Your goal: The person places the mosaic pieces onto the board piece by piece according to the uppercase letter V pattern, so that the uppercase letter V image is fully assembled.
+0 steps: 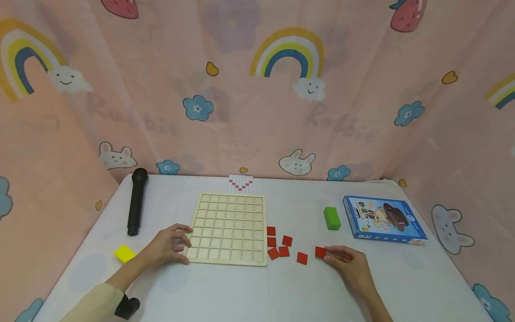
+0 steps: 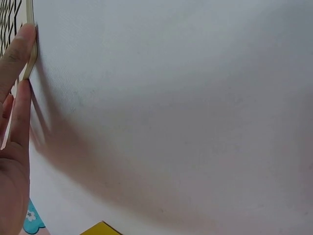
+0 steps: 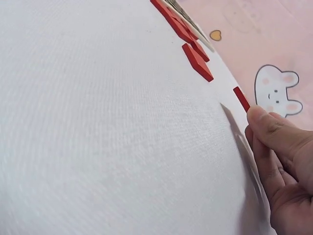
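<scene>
A pale wooden board [image 1: 228, 229] with a grid of square recesses lies flat on the table. My left hand [image 1: 166, 245] rests at its left edge, and in the left wrist view the fingertips [image 2: 25, 35] touch the rim near a corner. To the right of the board, my right hand [image 1: 351, 268] pinches a small red square tile [image 1: 320, 252] between thumb and fingers; the right wrist view shows this tile [image 3: 241, 99] edge-on, raised over the cloth. Several loose red tiles [image 1: 302, 258] lie between that hand and the board.
Behind the board lies a paper chart [image 1: 240, 184] with a red V pattern. A green block [image 1: 331, 218] and a blue game box [image 1: 384, 220] sit at the right. At the left are a black microphone [image 1: 137, 201] and a yellow block [image 1: 124, 253], partly behind the left wrist.
</scene>
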